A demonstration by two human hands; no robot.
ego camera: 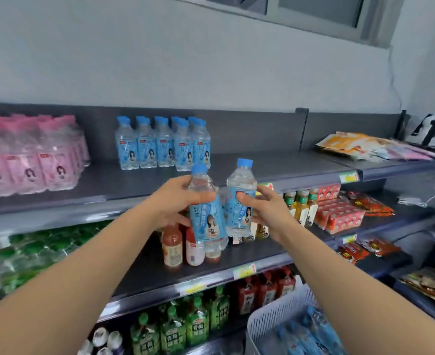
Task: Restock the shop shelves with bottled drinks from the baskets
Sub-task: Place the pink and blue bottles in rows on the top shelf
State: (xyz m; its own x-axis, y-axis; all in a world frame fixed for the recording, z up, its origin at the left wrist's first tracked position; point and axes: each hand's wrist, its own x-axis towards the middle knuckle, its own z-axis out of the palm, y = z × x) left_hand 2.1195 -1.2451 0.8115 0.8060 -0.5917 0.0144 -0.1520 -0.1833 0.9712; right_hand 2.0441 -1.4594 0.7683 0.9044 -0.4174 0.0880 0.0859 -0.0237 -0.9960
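A white slatted plastic basket (275, 313) sits at the near right, with blue-labelled water bottles (311, 329) lying blurred inside it. Beyond it, both bare forearms reach towards the dark grey shop shelves. The left hand (171, 201) curls round the shoulder of a clear blue-capped water bottle (206, 216), which tilts slightly. The right hand (265, 208) grips a second, matching bottle (240, 201), thumb across its label. Both bottles are held side by side in the air, in front of the top shelf (262, 165). Farther back on that shelf stands a row of like bottles (162, 144), with pink shrink-wrapped packs (29, 155) to the left and flat snack packets (359, 147) to the right. Reddish juice bottles (171, 247) stand on the middle shelf beneath the hands.
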